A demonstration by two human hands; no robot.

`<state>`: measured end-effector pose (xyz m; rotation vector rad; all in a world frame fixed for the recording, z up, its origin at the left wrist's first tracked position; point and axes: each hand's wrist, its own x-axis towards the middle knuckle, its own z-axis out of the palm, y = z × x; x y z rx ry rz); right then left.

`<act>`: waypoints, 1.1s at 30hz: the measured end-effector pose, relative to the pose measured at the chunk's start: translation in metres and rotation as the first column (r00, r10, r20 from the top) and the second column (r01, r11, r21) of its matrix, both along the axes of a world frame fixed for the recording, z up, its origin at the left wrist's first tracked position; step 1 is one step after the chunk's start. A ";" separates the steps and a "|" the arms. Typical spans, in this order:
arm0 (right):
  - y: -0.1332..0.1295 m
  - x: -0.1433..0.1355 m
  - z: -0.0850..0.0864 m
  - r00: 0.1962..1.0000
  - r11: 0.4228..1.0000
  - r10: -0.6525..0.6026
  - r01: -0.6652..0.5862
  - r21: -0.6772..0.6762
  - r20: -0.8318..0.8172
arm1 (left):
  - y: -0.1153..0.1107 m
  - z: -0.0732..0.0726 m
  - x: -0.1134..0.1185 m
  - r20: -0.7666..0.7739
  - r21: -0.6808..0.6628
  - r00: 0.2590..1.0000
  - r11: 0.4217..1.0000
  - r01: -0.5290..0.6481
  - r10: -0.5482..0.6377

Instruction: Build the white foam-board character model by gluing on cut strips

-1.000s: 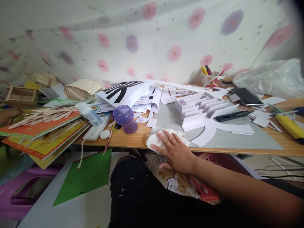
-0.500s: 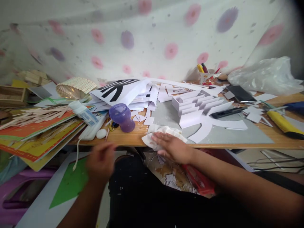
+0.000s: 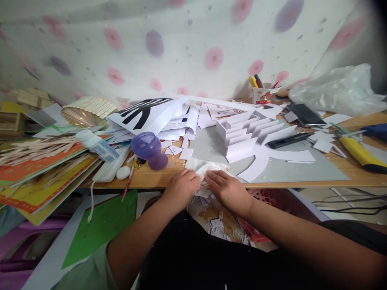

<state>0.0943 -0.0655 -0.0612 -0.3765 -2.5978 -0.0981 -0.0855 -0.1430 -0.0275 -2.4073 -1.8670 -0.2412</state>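
Observation:
A crumpled white cloth [image 3: 208, 166], perhaps a wipe, lies at the table's front edge over the corner of a grey cutting mat [image 3: 326, 174]. My left hand [image 3: 183, 188] has its curled fingers on the cloth's left side. From the right, my right hand [image 3: 229, 191] grips the same cloth with fingers bent together; the fingertips of both hands nearly meet. Just beyond stands a white folded-paper structure [image 3: 242, 147] with upright strips, joined to a curved paper piece [image 3: 256, 165]. A black cutter knife [image 3: 288, 140] lies beside it.
Left of my hands are a purple cup [image 3: 149, 150], a white bottle [image 3: 97, 145], a pencil [image 3: 128, 183] over the edge and stacked boards with wooden sticks [image 3: 45, 155]. Rightward lie a phone [image 3: 306, 115], a yellow-handled brush [image 3: 361, 155] and a plastic bag [image 3: 338, 90]. Paper scraps surround the mat.
My left hand has come up and right from below the table edge and now meets the cloth. My right hand stays at the cloth. The view has shifted slightly.

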 end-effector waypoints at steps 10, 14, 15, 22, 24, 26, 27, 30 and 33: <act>-0.011 -0.002 0.003 0.999 0.998 0.024 -0.022 0.067 -0.027 | -0.009 -0.013 0.010 0.016 0.180 1.000 0.983 0.019 -0.023; -0.015 0.007 0.005 0.994 0.997 0.081 -0.080 0.020 -0.072 | -0.022 -0.013 0.016 0.043 0.201 0.997 0.978 0.056 -0.066; -0.017 0.011 0.007 0.991 0.994 0.110 -0.111 -0.010 -0.072 | -0.027 -0.011 0.017 0.066 0.190 0.995 0.980 0.058 -0.072; -0.002 0.019 0.038 0.982 0.885 0.091 -0.155 -0.439 -0.163 | -0.022 0.026 0.017 0.495 -0.032 0.868 0.999 -0.023 0.036; 0.014 0.015 0.044 0.991 0.875 0.000 -0.067 -0.480 -0.137 | -0.004 0.030 0.012 0.498 -0.003 0.866 0.998 -0.056 0.050; 0.027 0.011 0.044 0.994 0.926 -0.081 0.049 -0.375 -0.070 | 0.013 0.028 0.005 0.451 -0.002 0.892 0.999 -0.039 0.035; 0.031 0.011 0.042 0.995 0.951 -0.092 0.081 -0.300 -0.025 | 0.018 0.025 0.001 0.437 -0.014 0.899 1.000 -0.022 0.026; 0.028 0.012 0.030 0.997 0.986 -0.038 0.049 -0.159 0.066 | 0.020 0.014 -0.014 0.436 -0.028 0.900 1.000 -0.005 0.017; 0.007 0.008 0.016 0.996 0.988 -0.019 0.032 -0.149 0.082 | 0.010 0.007 -0.032 0.446 -0.023 0.894 0.999 -0.046 0.052</act>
